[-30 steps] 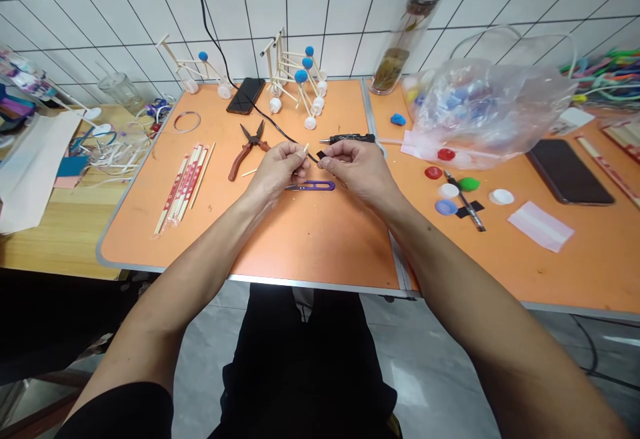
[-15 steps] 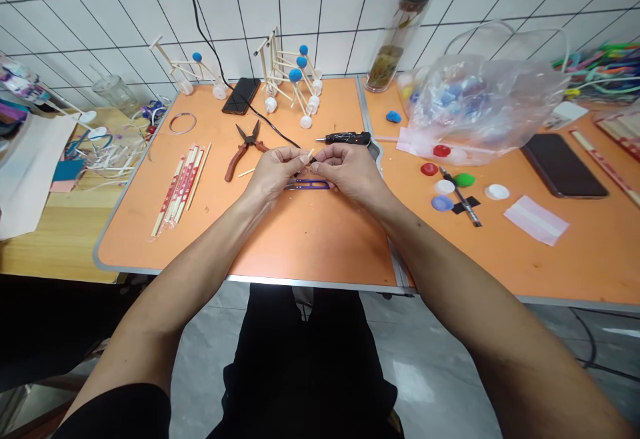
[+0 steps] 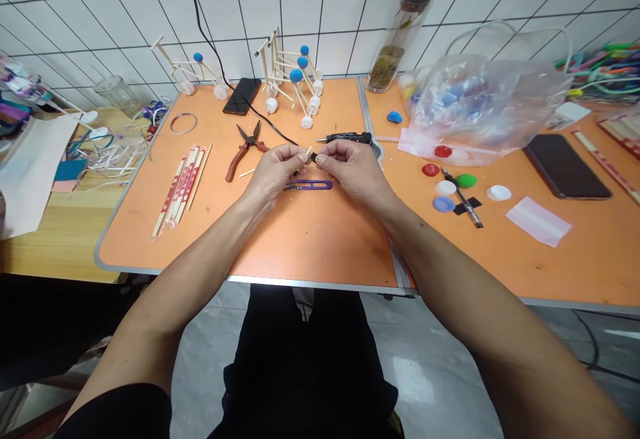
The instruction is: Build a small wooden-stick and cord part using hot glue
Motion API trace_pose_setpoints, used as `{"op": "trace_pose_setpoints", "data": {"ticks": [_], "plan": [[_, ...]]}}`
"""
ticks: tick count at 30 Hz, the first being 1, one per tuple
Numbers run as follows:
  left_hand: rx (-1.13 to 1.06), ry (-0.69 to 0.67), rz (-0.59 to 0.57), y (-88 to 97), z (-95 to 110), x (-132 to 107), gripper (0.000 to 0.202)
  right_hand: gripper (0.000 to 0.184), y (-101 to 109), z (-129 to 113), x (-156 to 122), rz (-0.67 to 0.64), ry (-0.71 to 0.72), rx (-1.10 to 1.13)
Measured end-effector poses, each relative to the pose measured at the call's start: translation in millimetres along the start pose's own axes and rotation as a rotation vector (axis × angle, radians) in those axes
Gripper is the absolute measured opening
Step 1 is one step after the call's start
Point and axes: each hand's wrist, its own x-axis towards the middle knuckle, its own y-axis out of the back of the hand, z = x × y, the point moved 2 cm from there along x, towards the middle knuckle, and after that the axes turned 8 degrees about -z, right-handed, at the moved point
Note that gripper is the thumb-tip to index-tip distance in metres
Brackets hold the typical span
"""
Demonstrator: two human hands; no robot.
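My left hand [image 3: 276, 171] is closed in a pinch on a short pale wooden stick [image 3: 309, 151], whose tip shows above the fingertips. My right hand [image 3: 354, 171] pinches a small black piece [image 3: 314, 157] right beside the stick; whether the two touch I cannot tell. Under the hands lie purple-handled thread snips [image 3: 320, 185]. Left of them are pliers [image 3: 243, 152] with brown handles, jaws apart. Behind my right hand rests a black tool with a metal tip [image 3: 350, 138].
Stick frames with blue balls and white wheels [image 3: 295, 76] stand near the wall, beside a phone [image 3: 242, 96]. Wrapped chopsticks [image 3: 183, 186] lie left. Rightward are a tall bottle [image 3: 395, 39], a plastic bag [image 3: 480, 106], bottle caps [image 3: 444, 204], a pen [image 3: 465, 202] and another phone [image 3: 565, 166].
My right fingers have shifted slightly right, and more of the black piece shows between the hands. The left hand stays nearly where it was.
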Motion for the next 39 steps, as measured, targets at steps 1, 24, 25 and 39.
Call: {"op": "trace_pose_setpoints", "data": {"ticks": [1, 24, 25, 39], "plan": [[-0.004, 0.003, -0.001, -0.6, 0, 0, 0.015, 0.019, 1, 0, 0, 0.004, 0.012, 0.001], [0.008, -0.001, -0.051, -4.1, 2, -1, 0.021, 0.049, -1, 6, 5, 0.051, 0.065, -0.010], [0.011, -0.002, -0.050, -4.1, 2, -1, 0.021, 0.050, -1, 6, 5, 0.052, 0.070, -0.012], [0.033, 0.001, -0.054, -3.2, 0, -2, 0.021, 0.026, 0, -3, 0, 0.064, 0.034, -0.034]]}}
